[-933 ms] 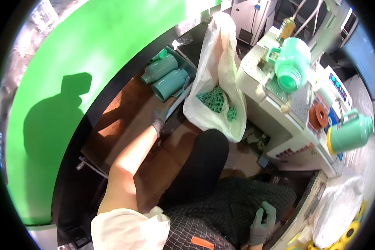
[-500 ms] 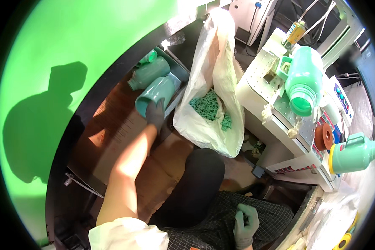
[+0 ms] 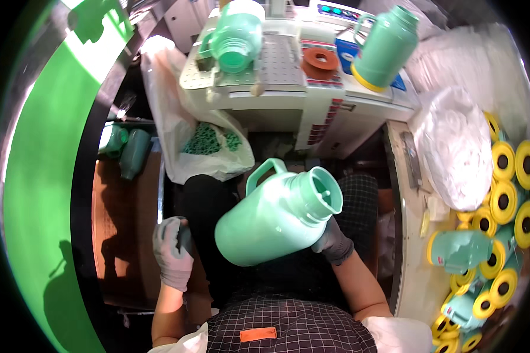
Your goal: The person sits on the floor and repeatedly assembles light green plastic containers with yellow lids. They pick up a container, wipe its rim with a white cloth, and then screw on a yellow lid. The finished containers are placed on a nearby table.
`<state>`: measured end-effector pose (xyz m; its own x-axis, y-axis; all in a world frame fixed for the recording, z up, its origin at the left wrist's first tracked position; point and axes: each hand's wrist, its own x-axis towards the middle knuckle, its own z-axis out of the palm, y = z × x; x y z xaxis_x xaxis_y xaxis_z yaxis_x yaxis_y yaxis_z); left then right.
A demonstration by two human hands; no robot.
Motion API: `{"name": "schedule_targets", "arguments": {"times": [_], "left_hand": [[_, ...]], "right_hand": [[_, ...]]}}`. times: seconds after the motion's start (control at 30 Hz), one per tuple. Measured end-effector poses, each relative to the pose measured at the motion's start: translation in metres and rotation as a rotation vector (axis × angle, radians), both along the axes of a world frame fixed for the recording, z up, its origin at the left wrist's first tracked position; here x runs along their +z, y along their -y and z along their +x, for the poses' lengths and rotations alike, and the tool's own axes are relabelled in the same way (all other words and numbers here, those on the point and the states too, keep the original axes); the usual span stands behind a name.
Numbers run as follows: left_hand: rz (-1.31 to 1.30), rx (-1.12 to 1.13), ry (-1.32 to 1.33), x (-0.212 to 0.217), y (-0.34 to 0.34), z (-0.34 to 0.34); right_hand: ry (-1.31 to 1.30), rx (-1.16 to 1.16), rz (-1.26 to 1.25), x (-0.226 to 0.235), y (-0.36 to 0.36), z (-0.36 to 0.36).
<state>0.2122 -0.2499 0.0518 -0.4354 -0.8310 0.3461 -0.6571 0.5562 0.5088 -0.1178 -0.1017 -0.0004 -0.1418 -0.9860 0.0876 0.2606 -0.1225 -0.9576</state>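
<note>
In front of my lap, a mint-green plastic jug body (image 3: 265, 226) with a loop handle is tilted, its open threaded neck toward the upper right. My right hand (image 3: 333, 241), in a grey glove, grips it from beneath near the neck; part of the fingers is hidden behind the jug. My left hand (image 3: 174, 250), gloved in white and grey, hovers by my left knee, apart from the jug. Its fingers are loosely curved, with nothing visible in them.
At left, a cardboard box (image 3: 123, 235) holds green vessels (image 3: 135, 154). Ahead, a white bag (image 3: 174, 156) contains green scraps; a machine bench carries another jug (image 3: 237, 41), an orange-brown ring (image 3: 320, 62) and a yellow-based jug (image 3: 386, 50). Several yellow-based jugs (image 3: 460, 250) crowd the right.
The view has swung right. My left hand has left the box, where it gripped a green vessel. My right hand has risen from my lap and now holds a jug body.
</note>
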Motion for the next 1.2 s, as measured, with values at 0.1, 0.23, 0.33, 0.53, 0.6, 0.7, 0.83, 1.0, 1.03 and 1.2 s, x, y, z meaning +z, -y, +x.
{"name": "schedule_targets", "arguments": {"times": [0.1, 0.23, 0.33, 0.53, 0.6, 0.7, 0.83, 1.0, 1.03, 1.2], "left_hand": [[0.178, -0.403, -0.328, 0.034, -0.004, -0.068], [0.834, -0.999, -0.204, 0.041, -0.004, -0.150], [0.792, -1.072, 0.060, 0.061, -0.004, -0.190], [0.791, -1.031, 0.159, 0.060, -0.037, -0.236], [0.881, -0.954, 0.189, 0.061, -0.021, -0.231], [0.958, -0.953, 0.147, 0.047, -0.012, -0.198], [1.069, -0.978, 0.240, 0.036, -0.039, -0.225], [0.762, -1.184, 0.408, 0.020, -0.039, -0.239], [0.708, -1.213, 0.422, 0.019, -0.042, -0.240], [0.573, -1.328, 0.334, 0.023, -0.043, -0.241]], "right_hand": [[0.180, 0.200, 0.075, 0.002, -0.051, -0.022], [0.213, 0.331, -0.098, 0.006, -0.048, -0.005], [0.049, 0.218, -0.041, -0.006, -0.057, 0.004], [-0.051, -0.602, 0.236, -0.010, -0.172, -0.011], [-0.405, -1.150, 0.128, -0.004, -0.215, -0.022], [-1.075, -1.641, 0.616, 0.033, -0.333, -0.029], [-1.226, -1.651, 2.000, 0.070, -0.492, 0.044], [-0.720, -1.394, 2.246, 0.053, -0.566, 0.063], [-0.701, -1.385, 2.234, 0.060, -0.564, 0.055], [-1.624, -0.557, 2.290, 0.061, -0.516, -0.017]]}}
